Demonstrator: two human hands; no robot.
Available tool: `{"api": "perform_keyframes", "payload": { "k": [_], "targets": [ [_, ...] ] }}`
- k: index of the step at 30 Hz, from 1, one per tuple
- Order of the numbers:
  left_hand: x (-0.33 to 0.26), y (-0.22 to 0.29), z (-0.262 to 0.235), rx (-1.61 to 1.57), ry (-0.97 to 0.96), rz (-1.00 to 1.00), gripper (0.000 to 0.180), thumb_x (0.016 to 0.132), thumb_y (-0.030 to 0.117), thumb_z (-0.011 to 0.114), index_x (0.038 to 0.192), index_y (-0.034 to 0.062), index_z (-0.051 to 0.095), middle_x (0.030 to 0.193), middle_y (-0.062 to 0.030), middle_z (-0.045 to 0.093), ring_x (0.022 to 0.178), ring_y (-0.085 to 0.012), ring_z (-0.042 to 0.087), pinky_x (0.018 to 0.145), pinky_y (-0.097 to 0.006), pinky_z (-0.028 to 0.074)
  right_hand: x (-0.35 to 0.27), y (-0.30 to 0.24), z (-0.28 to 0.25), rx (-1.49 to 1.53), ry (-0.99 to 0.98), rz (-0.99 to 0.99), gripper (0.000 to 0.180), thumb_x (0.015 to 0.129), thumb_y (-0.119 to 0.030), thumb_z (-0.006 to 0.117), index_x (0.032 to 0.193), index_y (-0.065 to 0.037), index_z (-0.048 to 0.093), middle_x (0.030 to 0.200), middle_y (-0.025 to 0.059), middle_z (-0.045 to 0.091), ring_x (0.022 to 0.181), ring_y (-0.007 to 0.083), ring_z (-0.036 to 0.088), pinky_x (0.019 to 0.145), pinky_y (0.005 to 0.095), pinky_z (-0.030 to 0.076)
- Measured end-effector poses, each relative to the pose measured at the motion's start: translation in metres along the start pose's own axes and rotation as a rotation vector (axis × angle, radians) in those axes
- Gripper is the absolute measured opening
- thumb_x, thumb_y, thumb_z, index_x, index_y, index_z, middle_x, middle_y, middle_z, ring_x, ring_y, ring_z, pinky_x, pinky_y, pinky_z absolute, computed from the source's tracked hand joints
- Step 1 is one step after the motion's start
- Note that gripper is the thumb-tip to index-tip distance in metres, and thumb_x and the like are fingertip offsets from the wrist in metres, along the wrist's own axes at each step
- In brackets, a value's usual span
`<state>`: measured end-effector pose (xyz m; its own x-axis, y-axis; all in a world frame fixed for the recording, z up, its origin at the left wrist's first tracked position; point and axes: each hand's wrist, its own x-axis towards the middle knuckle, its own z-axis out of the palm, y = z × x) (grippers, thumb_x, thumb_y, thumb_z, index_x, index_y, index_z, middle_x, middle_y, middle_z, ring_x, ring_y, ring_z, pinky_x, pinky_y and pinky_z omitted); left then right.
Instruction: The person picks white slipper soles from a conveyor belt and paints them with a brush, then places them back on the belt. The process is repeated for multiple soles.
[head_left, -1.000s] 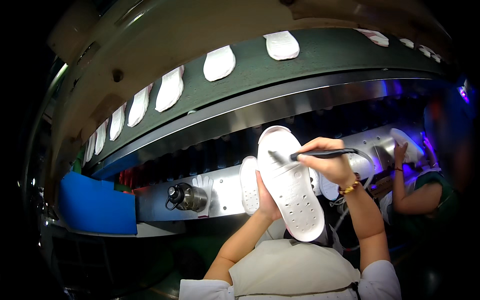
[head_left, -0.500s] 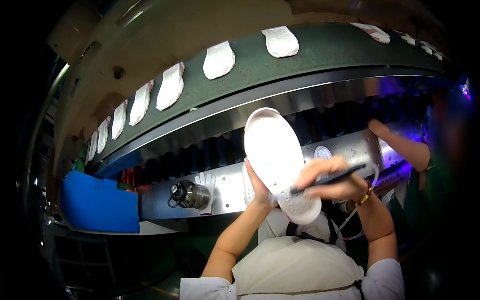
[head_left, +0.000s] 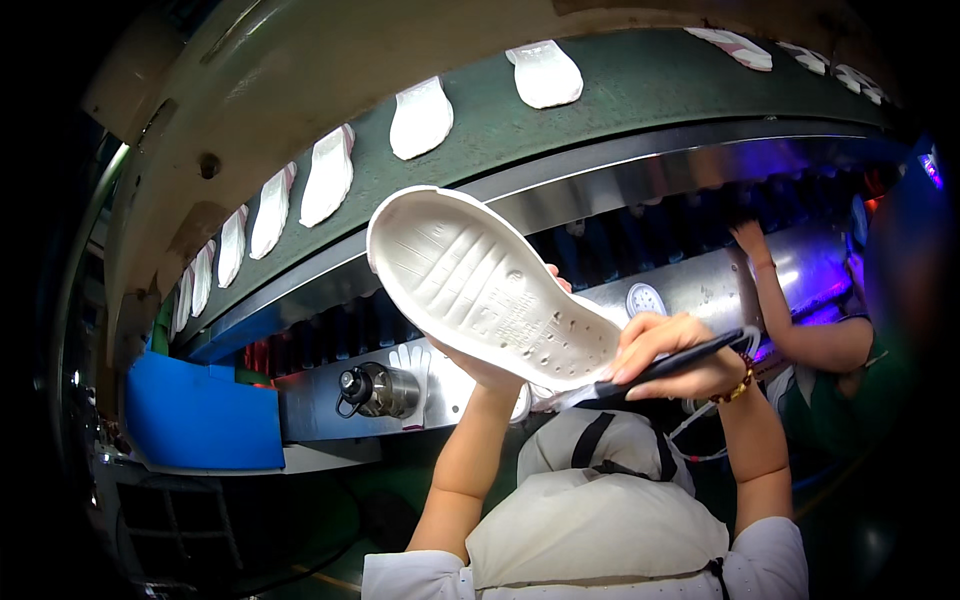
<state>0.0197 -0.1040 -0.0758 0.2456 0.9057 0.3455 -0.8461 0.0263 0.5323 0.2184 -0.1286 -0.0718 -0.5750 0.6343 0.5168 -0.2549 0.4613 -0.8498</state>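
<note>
My left hand [head_left: 487, 370] grips a white shoe sole [head_left: 470, 275] from underneath, some fingers curling over its far edge. The sole lies tilted, its wide end up to the left and its hollow face showing grooves and small holes. In my right hand [head_left: 700, 380] is a black-handled brush [head_left: 700, 349] with a white tube at its rear end. Its pale tip is at the sole's lower right edge; whether it touches, I cannot tell.
White soles [head_left: 421, 118] lie spaced along the green conveyor belt [head_left: 640, 95]. A metal bottle [head_left: 385, 390] and a white glove [head_left: 418, 375] rest on the steel bench [head_left: 455, 400], with a white perforated piece [head_left: 645, 298] farther right. A blue box [head_left: 205, 410] is left; a co-worker's arm [head_left: 815, 340] reaches in right.
The sole has turned so its wide end points left and its grooved hollow face shows. The brush has moved to its lower edge. The co-worker's arm has shifted.
</note>
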Motion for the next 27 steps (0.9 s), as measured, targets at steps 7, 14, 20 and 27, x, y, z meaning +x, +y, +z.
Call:
{"api": "perform_keyframes", "payload": {
  "k": [7, 14, 20, 27],
  "targets": [
    [0.008, 0.01, 0.006, -0.001, 0.122, -0.009, 0.088, 0.068, 0.073, 0.024, 0.124, 0.0046, 0.028, 0.106, -0.0274, 0.044, 0.087, -0.0393, 0.051, 0.075, -0.046, 0.042, -0.011, 0.012, -0.002, 0.049, 0.088, 0.006, 0.02, 0.062, 0.0, 0.068, 0.081, -0.003, 0.063, 0.082, 0.0051, 0.062, 0.083, 0.0136, 0.05, 0.077, 0.0255, 0.04],
    [0.0, -0.004, 0.005, -0.189, -0.116, -0.151, 0.088, 0.069, 0.068, 0.038, 0.131, 0.0118, 0.012, 0.129, -0.0205, 0.025, 0.114, -0.0361, 0.033, 0.094, -0.05, 0.028, -0.009, 0.006, 0.021, 0.354, 0.385, 0.175, 0.019, 0.064, 0.004, 0.064, 0.083, 0.001, 0.061, 0.086, 0.0106, 0.06, 0.083, 0.0152, 0.052, 0.076, 0.0248, 0.042],
    [-0.013, -0.022, -0.011, -0.313, 0.007, -0.17, 0.091, 0.065, 0.068, 0.045, 0.13, 0.0113, 0.017, 0.127, -0.0196, 0.028, 0.111, -0.0359, 0.037, 0.087, -0.056, 0.033, -0.008, 0.008, 0.039, -0.015, 0.356, 0.135, 0.021, 0.063, 0.0, 0.066, 0.083, -0.006, 0.063, 0.084, 0.004, 0.061, 0.079, 0.0121, 0.05, 0.073, 0.023, 0.039],
    [-0.005, -0.022, -0.012, -0.349, -0.056, -0.212, 0.086, 0.067, 0.068, 0.043, 0.13, 0.013, 0.021, 0.127, -0.0185, 0.029, 0.111, -0.0374, 0.036, 0.087, -0.055, 0.034, -0.009, 0.005, 0.016, 0.22, 0.357, 0.143, 0.02, 0.062, -0.002, 0.068, 0.082, -0.003, 0.063, 0.08, 0.0075, 0.061, 0.073, 0.0136, 0.052, 0.07, 0.024, 0.04]
  ]
}}
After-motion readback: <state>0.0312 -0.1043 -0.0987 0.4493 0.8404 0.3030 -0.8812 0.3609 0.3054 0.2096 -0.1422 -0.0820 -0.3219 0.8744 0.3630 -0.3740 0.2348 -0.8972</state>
